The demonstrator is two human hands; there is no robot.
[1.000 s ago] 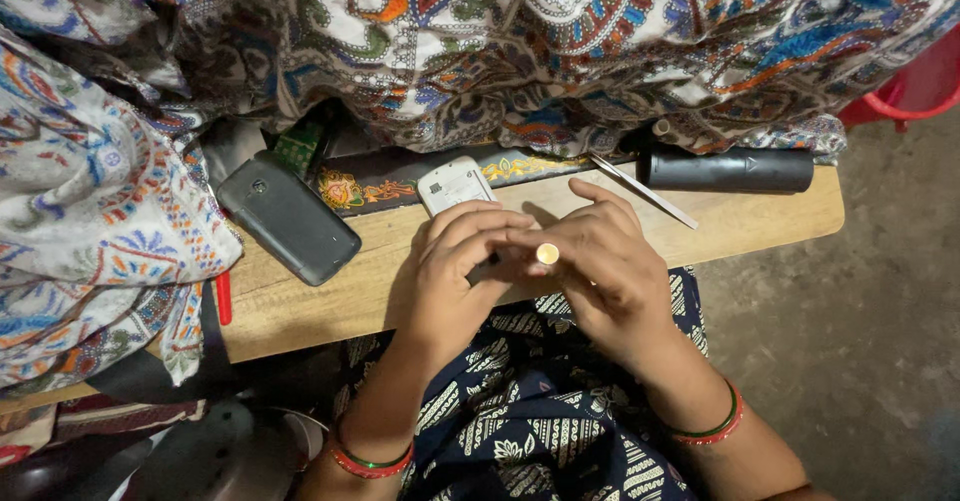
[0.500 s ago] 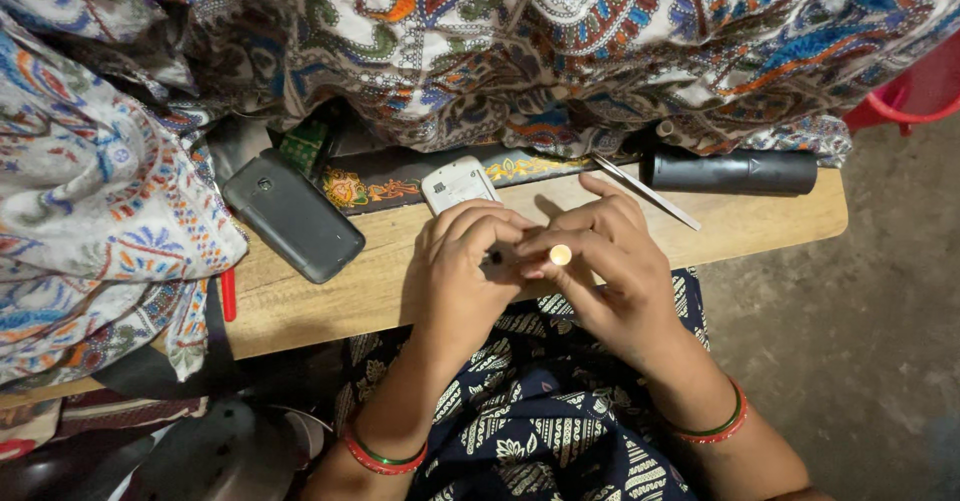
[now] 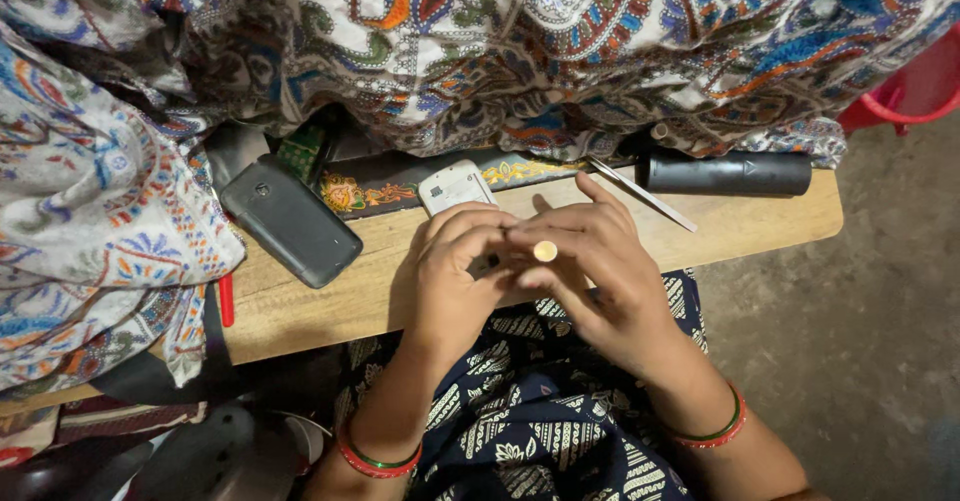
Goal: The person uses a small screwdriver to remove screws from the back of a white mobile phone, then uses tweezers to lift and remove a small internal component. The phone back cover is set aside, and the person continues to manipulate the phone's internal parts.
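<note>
My left hand (image 3: 455,276) and my right hand (image 3: 590,266) meet over the front edge of a wooden table (image 3: 300,311). Between their fingertips sits a small round cream-coloured object (image 3: 545,251), pinched by the right hand's fingers. The left hand's fingers curl in against it and cover a small dark piece, mostly hidden. A small white phone (image 3: 453,186) lies just beyond the left hand's knuckles. Both wrists wear red and green bangles.
A dark grey phone (image 3: 290,223) lies to the left. A black cylinder (image 3: 725,173) and a thin metal strip (image 3: 640,193) lie at the back right. Patterned cloth (image 3: 480,51) covers the table's back and left. A red pen (image 3: 226,301) pokes out from the cloth.
Both hands have shifted slightly to the right and stayed together. The cream-coloured object has remained between the fingertips.
</note>
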